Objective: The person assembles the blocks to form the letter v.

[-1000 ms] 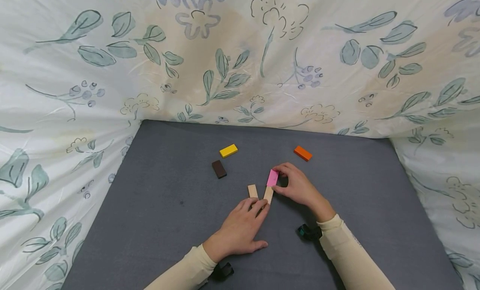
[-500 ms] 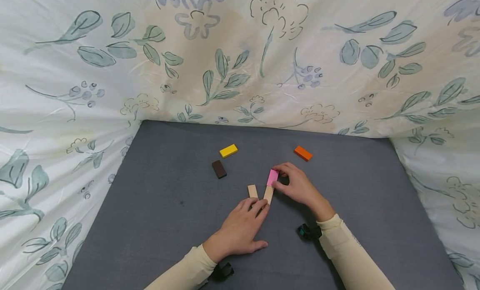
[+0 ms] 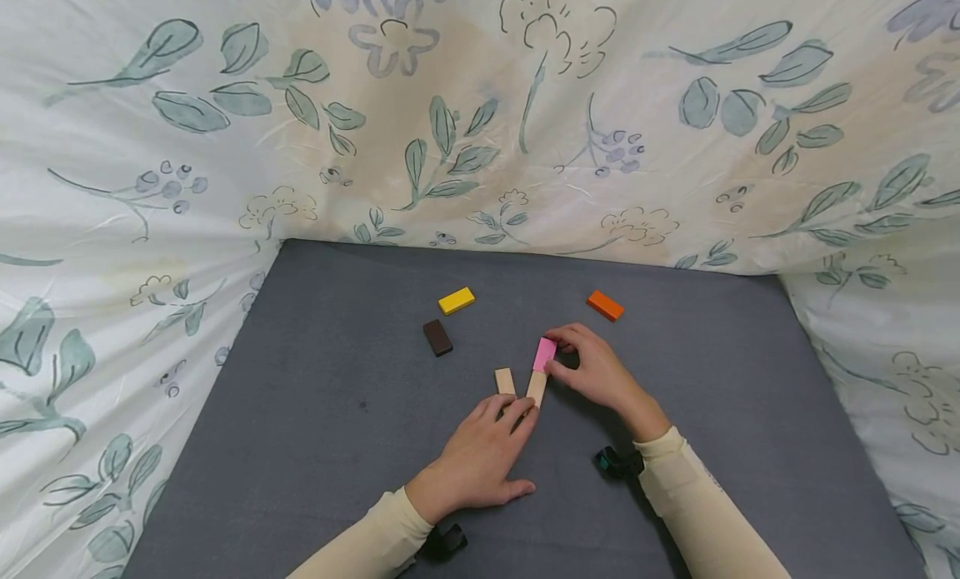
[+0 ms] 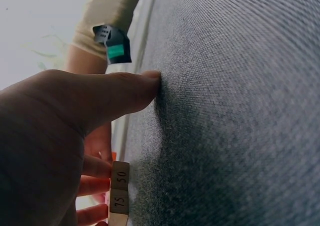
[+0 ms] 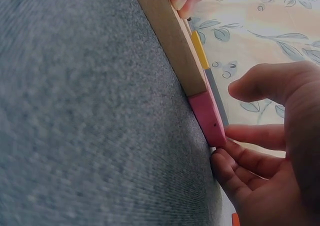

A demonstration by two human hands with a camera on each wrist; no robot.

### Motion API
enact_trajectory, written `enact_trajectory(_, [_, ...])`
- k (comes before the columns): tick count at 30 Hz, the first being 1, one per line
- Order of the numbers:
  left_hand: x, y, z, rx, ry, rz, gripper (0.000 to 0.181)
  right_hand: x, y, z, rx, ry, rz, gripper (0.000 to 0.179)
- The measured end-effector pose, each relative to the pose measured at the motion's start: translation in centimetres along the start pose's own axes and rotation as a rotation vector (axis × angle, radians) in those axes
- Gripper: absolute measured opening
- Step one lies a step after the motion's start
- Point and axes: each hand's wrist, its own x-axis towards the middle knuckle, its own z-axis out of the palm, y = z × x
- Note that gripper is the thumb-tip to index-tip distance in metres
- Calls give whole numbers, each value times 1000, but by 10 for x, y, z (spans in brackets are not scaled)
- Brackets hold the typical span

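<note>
My left hand (image 3: 482,458) reaches in from the front with its fingers extended, fingertips resting on two plain wooden blocks. The left wooden block (image 3: 506,381) and the right wooden block (image 3: 537,387) splay apart at their far ends; their near ends are under the fingers. In the left wrist view, block ends marked 50 (image 4: 120,175) and 75 (image 4: 119,201) lie side by side. A pink block (image 3: 545,355) lies end to end with the right wooden block. Fingertips of my right hand (image 3: 596,377) touch its far end, while the thumb appears apart from it in the right wrist view.
Beyond the hands lie a dark brown block (image 3: 438,337), a yellow block (image 3: 457,301) and an orange block (image 3: 605,305). They rest on a grey cloth-covered table (image 3: 337,446). A floral curtain (image 3: 480,121) borders its back and sides.
My right thumb has shifted slightly from the pink block's near corner up along its side. The left hand and the blocks stay in place.
</note>
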Motion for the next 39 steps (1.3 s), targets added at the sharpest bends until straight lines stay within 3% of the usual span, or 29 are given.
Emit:
enact_trajectory(11, [0, -1, 0, 0, -21, -10, 103, 1, 11, -15, 47, 37, -46, 50])
enact_trajectory(16, [0, 0, 0, 6, -13, -9, 102, 0, 16, -35, 30, 72, -68, 53])
enact_trajectory(23, [0, 1, 0, 12, -21, -14, 102, 0, 25, -71, -11, 109, -19, 53])
enact_trajectory(30, [0, 1, -2, 15, -26, -11, 101, 2, 42, -97, 10, 101, 17, 51])
enact_trajectory(39, [-1, 1, -3, 6, -8, -6, 101, 10, 60, -107, 68, 55, 13, 55])
